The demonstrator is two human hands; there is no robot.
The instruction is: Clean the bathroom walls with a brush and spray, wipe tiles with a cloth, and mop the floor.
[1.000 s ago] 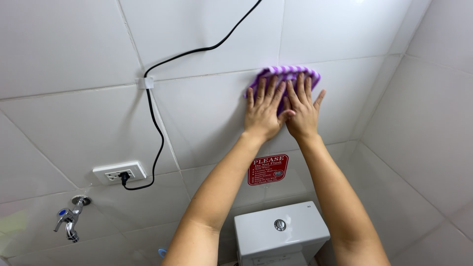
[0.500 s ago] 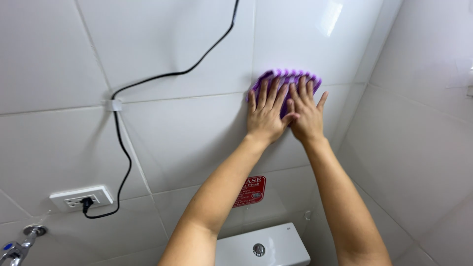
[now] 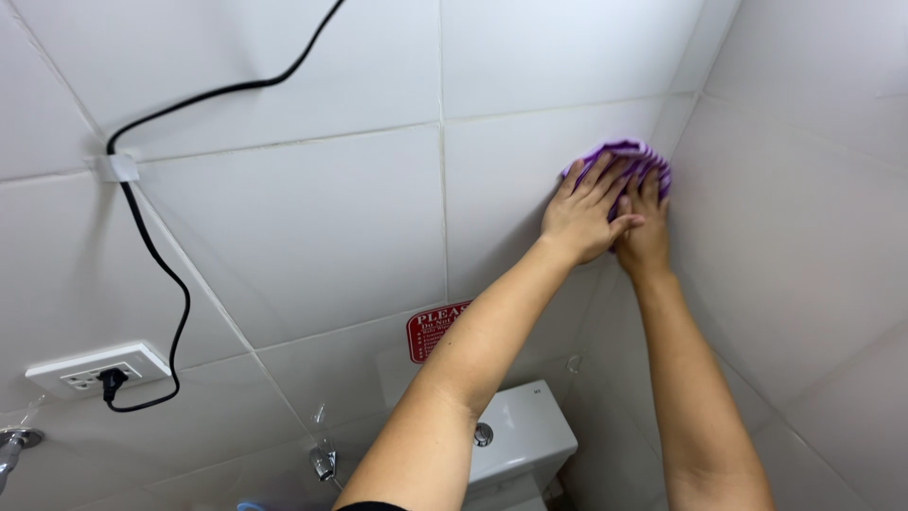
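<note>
fingers [image 3: 605, 180] flat on purple cloth [image 3: 629, 156] — wall corner

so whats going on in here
A person presses a purple cloth flat against the white tiled wall with both hands, close to the corner where it meets the side wall. The left hand lies partly over the right hand, fingers spread on the cloth. Below are a white toilet tank, a red sign, and a black cable plugged into a socket.
</note>
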